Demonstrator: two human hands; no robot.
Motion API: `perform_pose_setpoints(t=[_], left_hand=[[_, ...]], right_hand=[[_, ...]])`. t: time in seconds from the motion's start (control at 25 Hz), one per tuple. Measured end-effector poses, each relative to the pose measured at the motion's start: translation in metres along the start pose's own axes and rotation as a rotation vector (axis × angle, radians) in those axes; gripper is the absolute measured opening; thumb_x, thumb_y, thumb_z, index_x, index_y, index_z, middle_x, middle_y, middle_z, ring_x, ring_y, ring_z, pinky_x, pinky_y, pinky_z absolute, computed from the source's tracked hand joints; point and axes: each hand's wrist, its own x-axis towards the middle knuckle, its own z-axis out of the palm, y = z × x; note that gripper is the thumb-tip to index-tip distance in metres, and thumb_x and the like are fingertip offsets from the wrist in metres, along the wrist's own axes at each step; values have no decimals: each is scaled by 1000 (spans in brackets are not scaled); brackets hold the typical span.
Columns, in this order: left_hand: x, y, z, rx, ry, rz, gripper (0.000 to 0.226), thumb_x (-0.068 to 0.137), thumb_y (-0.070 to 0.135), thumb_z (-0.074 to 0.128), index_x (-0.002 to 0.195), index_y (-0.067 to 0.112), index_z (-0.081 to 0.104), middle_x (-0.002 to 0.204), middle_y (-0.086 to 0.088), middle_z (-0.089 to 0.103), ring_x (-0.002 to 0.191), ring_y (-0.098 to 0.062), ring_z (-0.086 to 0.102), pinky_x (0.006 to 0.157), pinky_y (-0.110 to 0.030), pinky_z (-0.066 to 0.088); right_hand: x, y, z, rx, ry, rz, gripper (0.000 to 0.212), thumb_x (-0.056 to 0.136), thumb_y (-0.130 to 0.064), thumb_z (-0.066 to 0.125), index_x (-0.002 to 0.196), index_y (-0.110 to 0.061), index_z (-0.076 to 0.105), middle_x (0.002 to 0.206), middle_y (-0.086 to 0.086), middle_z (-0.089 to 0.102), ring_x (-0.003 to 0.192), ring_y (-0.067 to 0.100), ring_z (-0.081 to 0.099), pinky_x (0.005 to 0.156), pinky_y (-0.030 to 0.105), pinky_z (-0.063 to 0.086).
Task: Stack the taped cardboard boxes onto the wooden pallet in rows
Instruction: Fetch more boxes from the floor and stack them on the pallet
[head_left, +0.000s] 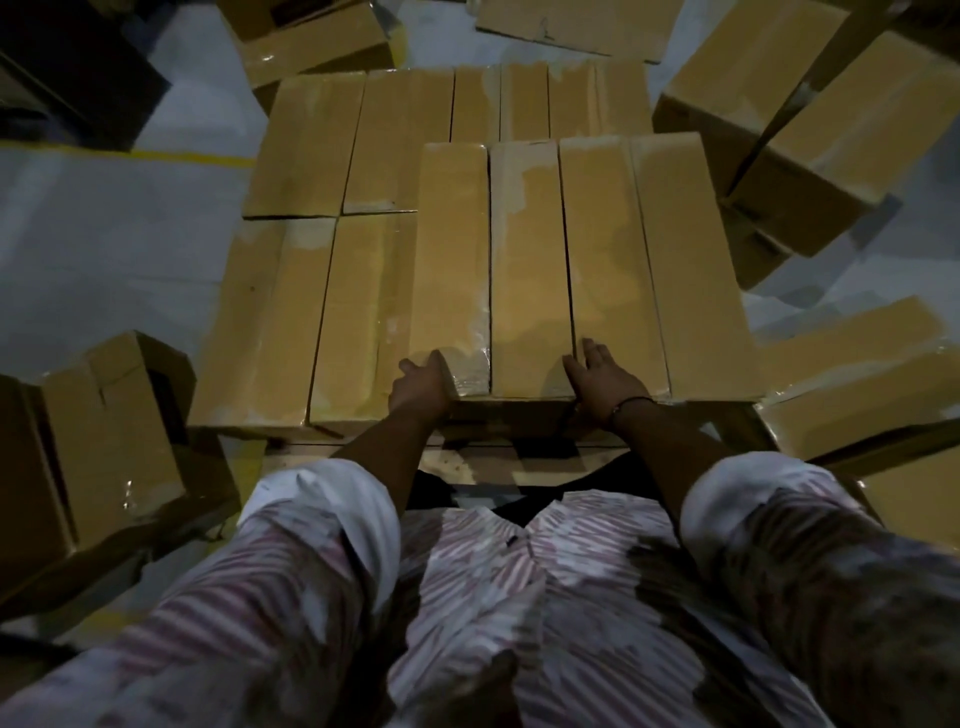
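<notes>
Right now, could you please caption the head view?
Left hand and right hand touch upper boxes on the pallet.

Single head-worn wide-angle view, pitched steeply down and forward over the wearer's own striped sleeves (322, 525). Stacked boxes (524, 270) fill the centre, close, within arm's reach. Floor (104, 234) shows around the edges.

Nothing readable in this one, honestly. The taped cardboard boxes (524, 260) only show plain brown faces and glossy tape (the dim light doesn't help), and I can't make out any lettering, label, brand or number on them.
</notes>
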Motion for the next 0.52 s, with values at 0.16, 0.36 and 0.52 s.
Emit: perform_pose_setpoints(t=[0.16,0.36,0.52], left_hand=[[-3,4,1,-35,74,4,67,95,14,61,154,20,29,140,-26,35,112,-51,57,90,-47,51],[0,2,3,-12,107,22,63,96,12,59,153,22,32,136,-25,40,108,-50,59,88,-47,52],[-2,-1,12,0,130,42,62,95,7,59,150,23,35,132,-25,44,101,-49,63,78,-45,53]], right_hand=[[3,4,4,-11,39,-25,79,95,-13,65,159,-15,18,167,20,-1,155,37,1,115,50,35],[3,11,5,-51,51,-64,77,94,-17,68,157,-14,23,166,22,4,154,38,3,113,51,39],[2,13,3,-75,23,-75,78,96,-22,67,157,-13,21,166,22,5,154,39,4,114,53,39]])
